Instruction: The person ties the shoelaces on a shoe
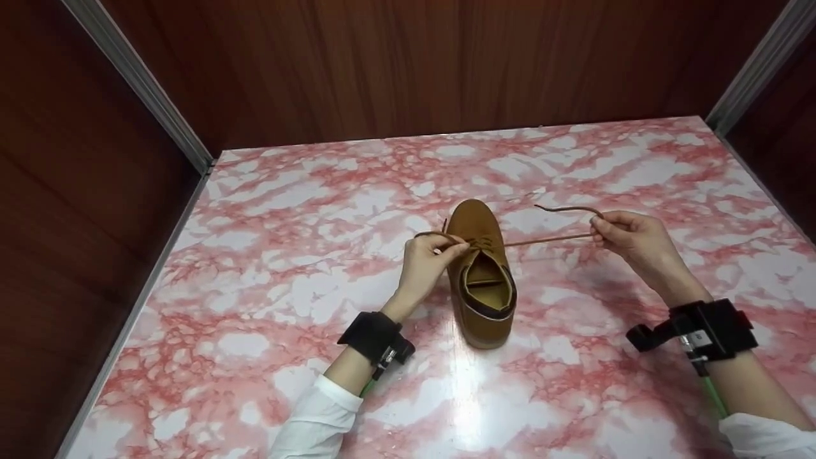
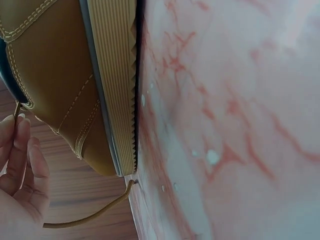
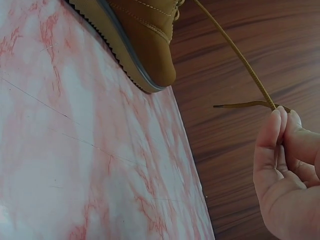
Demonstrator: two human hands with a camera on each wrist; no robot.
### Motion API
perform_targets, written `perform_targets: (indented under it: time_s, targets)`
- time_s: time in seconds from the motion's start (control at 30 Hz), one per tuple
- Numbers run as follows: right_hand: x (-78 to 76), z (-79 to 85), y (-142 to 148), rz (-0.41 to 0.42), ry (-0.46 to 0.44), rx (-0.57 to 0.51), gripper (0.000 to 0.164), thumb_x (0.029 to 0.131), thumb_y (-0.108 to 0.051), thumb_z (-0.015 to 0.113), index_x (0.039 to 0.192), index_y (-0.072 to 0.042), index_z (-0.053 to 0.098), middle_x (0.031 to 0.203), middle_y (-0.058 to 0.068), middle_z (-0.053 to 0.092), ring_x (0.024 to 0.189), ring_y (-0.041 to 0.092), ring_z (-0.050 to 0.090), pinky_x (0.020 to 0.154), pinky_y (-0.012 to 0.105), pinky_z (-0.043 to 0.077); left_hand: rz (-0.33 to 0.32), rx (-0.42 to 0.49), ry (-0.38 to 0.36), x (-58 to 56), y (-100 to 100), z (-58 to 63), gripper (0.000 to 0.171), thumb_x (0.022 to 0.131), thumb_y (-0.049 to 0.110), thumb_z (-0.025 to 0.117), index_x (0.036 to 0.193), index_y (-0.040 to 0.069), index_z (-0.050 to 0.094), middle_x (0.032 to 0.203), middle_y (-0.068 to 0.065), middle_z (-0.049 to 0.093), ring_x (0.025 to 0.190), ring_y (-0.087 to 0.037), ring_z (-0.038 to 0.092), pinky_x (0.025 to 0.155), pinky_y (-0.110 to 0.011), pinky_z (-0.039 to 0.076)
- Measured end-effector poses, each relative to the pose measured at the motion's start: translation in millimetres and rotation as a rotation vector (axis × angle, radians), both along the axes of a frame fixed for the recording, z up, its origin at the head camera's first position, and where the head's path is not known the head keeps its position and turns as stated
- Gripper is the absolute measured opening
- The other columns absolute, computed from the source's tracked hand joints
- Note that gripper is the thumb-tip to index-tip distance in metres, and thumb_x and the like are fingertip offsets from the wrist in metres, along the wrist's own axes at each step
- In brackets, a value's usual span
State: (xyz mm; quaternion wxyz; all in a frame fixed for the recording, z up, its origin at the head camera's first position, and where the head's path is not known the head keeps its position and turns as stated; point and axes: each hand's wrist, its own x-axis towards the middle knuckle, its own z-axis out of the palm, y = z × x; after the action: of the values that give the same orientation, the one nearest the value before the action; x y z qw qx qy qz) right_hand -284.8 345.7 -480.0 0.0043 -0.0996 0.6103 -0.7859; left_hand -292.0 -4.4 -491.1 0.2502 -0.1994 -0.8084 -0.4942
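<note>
No readable text or numbers, pale label (image 1: 699,338) on black right-wrist device (image 1: 727,325), marking too small

The surface (image 1: 574,401) is flat and pale, marbled with white patches and blotchy red-pink veins, its far edge running slightly aslant. A bright reflection gleams on its near part, just behind the heel of the shoe, and thin dark scratches show in the right wrist view. The single brown shoe (image 1: 484,284) stands upright on it near the middle, ridged sole down, toe toward the far edge, heel toward the person
</note>
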Motion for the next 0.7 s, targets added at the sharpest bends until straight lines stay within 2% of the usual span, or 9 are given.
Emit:
perform_targets:
  time_s: [0.23,0.4,0.7]
  targets:
    - [-0.1,0.1,5.8,0.004,-0.014,-0.041,0.029,0.072,-0.002,0.043,0.098,0.010,0.038,0.086,0.025,0.043,0.071,0.030,0.044,0.060,0.035,0.036,0.018,-0.027,-0.012,0.0,-0.7,-1.0,0.010,0.059,0.039,0.052,0.062,0.030,0.055,0.061,0.020,0.048,0.056,0.006,0.043,0.046,-0.016,0.032]
    - [0.4,0.2,8.6,-0.006,-0.012,-0.032,0.031,0.072,-0.002,0.044,0.099,0.010,0.037,0.086,0.025,0.043,0.072,0.031,0.043,0.061,0.035,0.035,0.033,-0.044,-0.039,-0.4,-1.4,-2.2,0.011,0.058,0.040,0.052,0.061,0.030,0.055,0.060,0.021,0.048,0.056,0.006,0.043,0.048,-0.015,0.032]
    - [2.1,-0.1,12.6,-0.032,-0.006,-0.057,0.030,0.071,-0.001,0.044,0.098,0.011,0.038,0.084,0.024,0.043,0.073,0.030,0.043,0.061,0.034,0.035,0.038,-0.074,-0.017,-1.0,-3.6,-3.9,0.011,0.058,0.040,0.051,0.060,0.030,0.055,0.060,0.022,0.048,0.054,0.006,0.042,0.044,-0.017,0.031]
